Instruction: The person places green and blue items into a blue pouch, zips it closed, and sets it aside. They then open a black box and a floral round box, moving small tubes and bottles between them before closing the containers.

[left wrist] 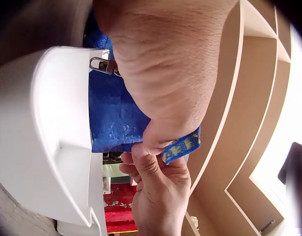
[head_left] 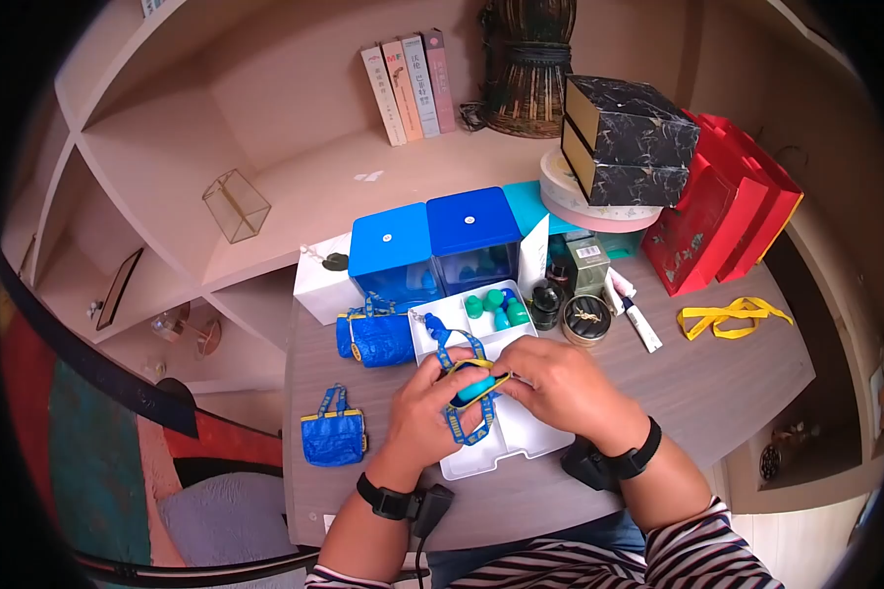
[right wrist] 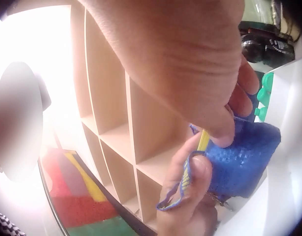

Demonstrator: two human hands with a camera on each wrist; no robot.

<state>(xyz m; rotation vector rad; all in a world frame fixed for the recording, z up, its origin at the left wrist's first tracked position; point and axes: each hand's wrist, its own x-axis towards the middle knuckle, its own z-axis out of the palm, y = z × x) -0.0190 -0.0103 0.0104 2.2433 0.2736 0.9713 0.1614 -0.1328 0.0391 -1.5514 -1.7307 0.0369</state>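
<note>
Both hands hold a small blue pouch with yellow zip edging and patterned strap handles, its woven side [left wrist: 114, 110] plain in the left wrist view. My left hand [head_left: 424, 412] grips it from the left, and the right hand [head_left: 570, 381] pinches the edge of its mouth. Between the zip edges a turquoise object [head_left: 476, 390] shows inside the pouch. A metal clasp [left wrist: 102, 65] hangs by one corner. Below lies an open white case [head_left: 530, 432], whose far compartment holds several green and blue rounded pieces [head_left: 483, 304].
Two more blue pouches, one standing [head_left: 334, 437] and one lying [head_left: 378, 339], are at the left. Behind the case stand two blue-lidded boxes [head_left: 471, 221]. Cosmetics jars [head_left: 586, 319], a yellow ribbon [head_left: 732, 319] and red gift bags [head_left: 707, 221] occupy the right.
</note>
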